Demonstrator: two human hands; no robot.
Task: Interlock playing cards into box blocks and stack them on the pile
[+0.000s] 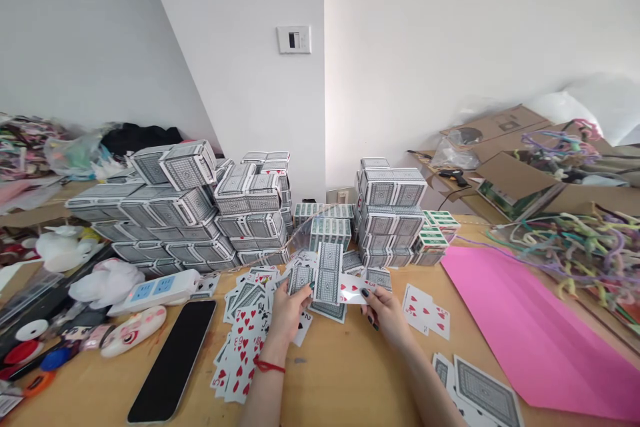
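My left hand is closed on a playing card, with a grey patterned card back standing out from its fingertips. My right hand pinches the end of a hearts card. The hearts card's left end meets the grey-backed card and passes behind it; whether they are joined I cannot tell. Under and behind my hands lie loose cards. Left of my left wrist spreads a heap of cards, some face up. Two or so hearts cards lie right of my right hand.
Tall stacks of card-covered blocks rise at the back left, another stack right of centre. Green-white card boxes sit between. A phone, power strip, pink sheet, pipe cleaners and more cards surround my workspace.
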